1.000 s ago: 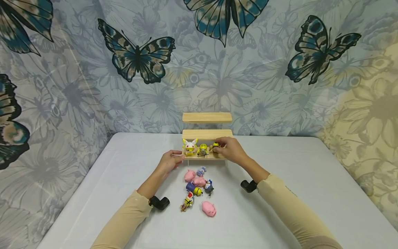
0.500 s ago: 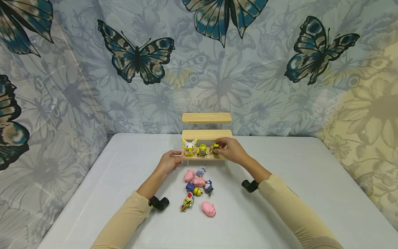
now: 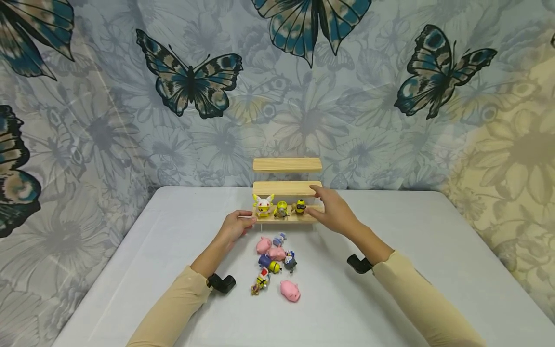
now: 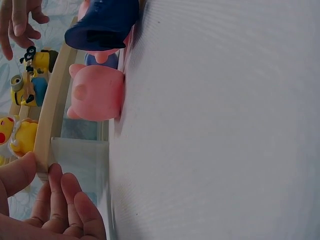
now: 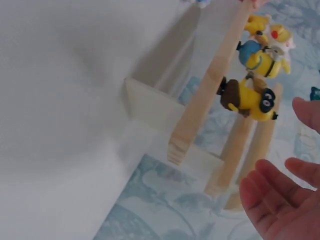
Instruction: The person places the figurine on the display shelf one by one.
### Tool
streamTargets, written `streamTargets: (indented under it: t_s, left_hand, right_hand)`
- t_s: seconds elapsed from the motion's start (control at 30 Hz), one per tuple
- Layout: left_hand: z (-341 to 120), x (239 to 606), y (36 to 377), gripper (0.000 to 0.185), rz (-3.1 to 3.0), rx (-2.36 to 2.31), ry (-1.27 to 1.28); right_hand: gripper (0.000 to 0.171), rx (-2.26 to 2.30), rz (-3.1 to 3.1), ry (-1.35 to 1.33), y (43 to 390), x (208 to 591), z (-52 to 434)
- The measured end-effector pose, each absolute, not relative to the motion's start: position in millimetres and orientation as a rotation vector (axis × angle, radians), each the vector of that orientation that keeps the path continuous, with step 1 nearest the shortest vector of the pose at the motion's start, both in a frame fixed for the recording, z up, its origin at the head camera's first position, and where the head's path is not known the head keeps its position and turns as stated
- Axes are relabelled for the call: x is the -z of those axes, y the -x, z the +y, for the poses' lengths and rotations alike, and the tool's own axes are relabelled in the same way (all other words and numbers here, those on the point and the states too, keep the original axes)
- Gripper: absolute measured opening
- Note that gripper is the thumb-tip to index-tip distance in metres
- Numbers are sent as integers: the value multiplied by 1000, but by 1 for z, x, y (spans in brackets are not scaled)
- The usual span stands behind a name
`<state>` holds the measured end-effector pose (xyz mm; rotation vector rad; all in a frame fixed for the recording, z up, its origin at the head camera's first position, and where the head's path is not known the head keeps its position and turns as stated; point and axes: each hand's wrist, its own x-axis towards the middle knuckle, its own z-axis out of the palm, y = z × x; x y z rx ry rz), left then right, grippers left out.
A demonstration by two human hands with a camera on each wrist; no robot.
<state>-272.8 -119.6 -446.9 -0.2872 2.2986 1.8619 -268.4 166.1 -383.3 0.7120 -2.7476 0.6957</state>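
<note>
The left hand [image 3: 236, 225] pinches the left end of the wooden shelf's [image 3: 286, 189] lowest step; the right hand [image 3: 334, 212], fingers spread and empty, hovers just beside the yellow figure [image 3: 300, 206] standing there.

head looks down; both wrist views closely share the wooden shelf [image 3: 286, 218].

My left hand [image 3: 236, 225] sits at the left end of the shelf's [image 3: 286, 219] bottom board, my right hand [image 3: 331, 209] at its right end w/ fingers spread. Btwn them, on that board, three figures in a row: eared figure [image 3: 263, 205] nearest my left, goggled figure [image 3: 282, 209] mid, dark-capped figure [image 3: 299, 206] just beside my right fingertips. Toy pile [image 3: 276, 262] lies on the table [image 3: 433, 250] before the shelf, btwn my forearms, closer to me than both hands.
</note>
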Motion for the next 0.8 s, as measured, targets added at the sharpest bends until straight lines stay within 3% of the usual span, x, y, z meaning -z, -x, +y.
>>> streamTargets:
  t_s: [0.27, 0.8]
  left_hand:
    - [-119, 446, 272, 39, 2296, -1861, 287]
    - [-119, 446, 272, 38, 2309, -1846, 284]
  right_hand:
    - [35, -587, -2648, -836, 246, 372, 162]
    - [22, -411, -2685, -1192, 233, 383, 134]
